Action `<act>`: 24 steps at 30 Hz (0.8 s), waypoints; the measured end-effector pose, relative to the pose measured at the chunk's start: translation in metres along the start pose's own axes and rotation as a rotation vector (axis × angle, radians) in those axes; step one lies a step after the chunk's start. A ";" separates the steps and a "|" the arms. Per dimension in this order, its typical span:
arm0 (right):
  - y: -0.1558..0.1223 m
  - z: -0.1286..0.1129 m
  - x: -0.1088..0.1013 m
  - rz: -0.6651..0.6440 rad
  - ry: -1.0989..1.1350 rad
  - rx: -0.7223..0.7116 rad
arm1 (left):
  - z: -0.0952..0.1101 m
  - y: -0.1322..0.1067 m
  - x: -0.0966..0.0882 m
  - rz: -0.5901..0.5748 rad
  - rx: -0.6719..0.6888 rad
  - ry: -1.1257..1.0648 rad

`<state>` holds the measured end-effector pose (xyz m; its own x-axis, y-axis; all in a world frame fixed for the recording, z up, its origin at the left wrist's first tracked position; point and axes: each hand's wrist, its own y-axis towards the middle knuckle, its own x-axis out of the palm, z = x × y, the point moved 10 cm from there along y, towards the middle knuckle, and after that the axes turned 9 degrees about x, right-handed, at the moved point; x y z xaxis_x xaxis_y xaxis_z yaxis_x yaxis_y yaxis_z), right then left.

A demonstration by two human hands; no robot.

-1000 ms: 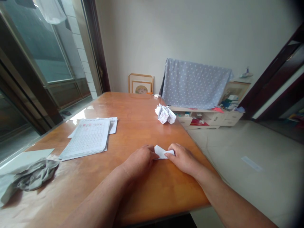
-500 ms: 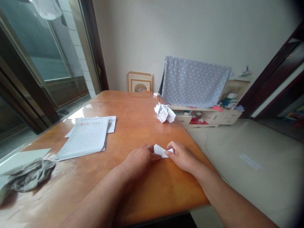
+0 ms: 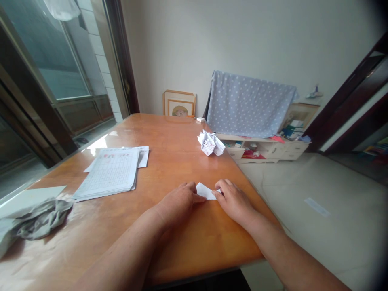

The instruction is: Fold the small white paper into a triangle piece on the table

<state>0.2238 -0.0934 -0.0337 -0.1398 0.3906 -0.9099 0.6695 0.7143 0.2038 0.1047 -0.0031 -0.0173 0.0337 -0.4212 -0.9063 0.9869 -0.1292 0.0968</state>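
Right hand has eased slightly rightward; it and the left hand lie flat, fingertips pressing opposite ends of the small folded white paper, lower middle on the wooden table. Looks mid-fold, wanting a firm crease next.

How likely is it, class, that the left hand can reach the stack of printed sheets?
Likely yes: the left hand rests at the folded white paper, and only wooden tabletop lies between it and the stack of printed sheets.
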 end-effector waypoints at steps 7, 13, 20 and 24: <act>-0.018 -0.012 -0.021 0.048 -0.128 -0.077 | -0.002 0.000 0.000 0.026 0.016 0.009; -0.059 -0.045 0.006 -0.143 -0.177 -0.278 | -0.001 -0.001 0.003 0.025 0.048 -0.004; -0.060 -0.006 -0.009 -0.075 -0.247 -0.153 | -0.003 -0.002 0.002 0.062 0.020 0.032; -0.060 -0.014 -0.020 -0.021 -0.199 -0.161 | -0.001 -0.002 0.000 0.073 0.036 0.019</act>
<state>0.1761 -0.1357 -0.0225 0.0045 0.2641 -0.9645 0.5412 0.8104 0.2244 0.1030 -0.0020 -0.0183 0.1087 -0.4134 -0.9041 0.9754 -0.1310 0.1772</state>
